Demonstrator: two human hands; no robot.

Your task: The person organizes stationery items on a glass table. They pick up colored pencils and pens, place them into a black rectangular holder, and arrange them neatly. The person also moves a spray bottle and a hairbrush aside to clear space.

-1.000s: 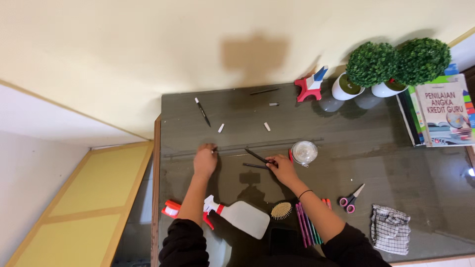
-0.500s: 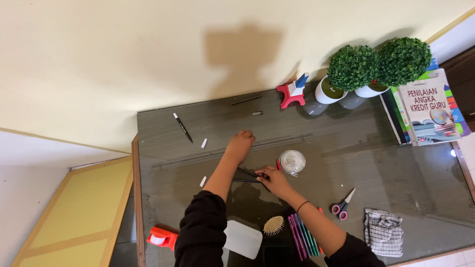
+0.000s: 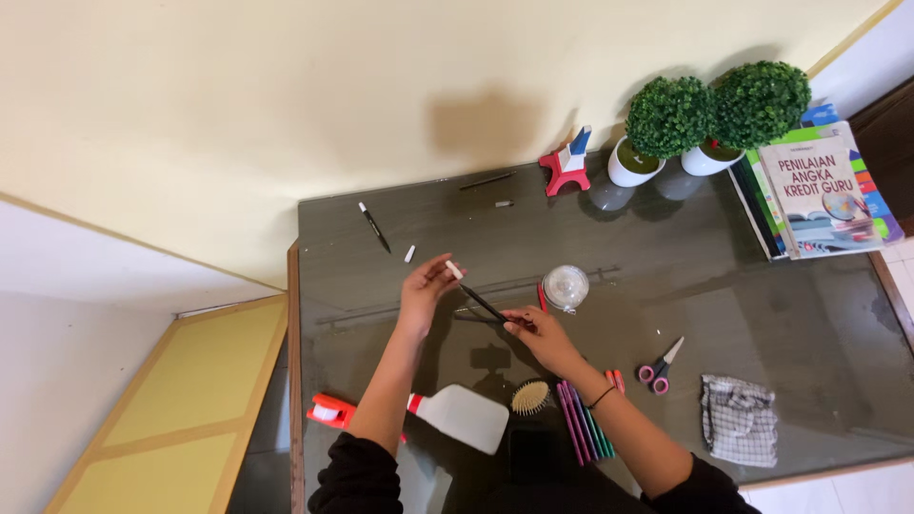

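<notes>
Counted on my glass-topped desk [image 3: 762, 314]:

- Black pens: four. One in my fingers [image 3: 484, 304], one lying flat just under it [image 3: 468, 318], one with a white end at the far left [image 3: 374, 227], one along the back edge [image 3: 486, 180].
- Loose white caps: three. One pinched in my left hand [image 3: 454, 270], one beside the far-left pen [image 3: 409, 253], one greyish near the back [image 3: 504, 203].
- Potted round green bushes: two [image 3: 669, 116] [image 3: 757, 103].
- Scissors, pink-handled: one pair [image 3: 658, 366].
- Spray bottle: one [image 3: 460, 417].
- Oval hairbrush: one [image 3: 529, 397].
- Checked cloth: one [image 3: 739, 420].
- Clear round container: one [image 3: 565, 286].
- Red-white-blue tower model: one [image 3: 568, 164].
- Red tape dispenser: one [image 3: 329, 411].
- Coloured markers in a bunch [image 3: 583, 433]: too closely packed to count.
- Stacked books [image 3: 819, 195]: number unclear.
</notes>
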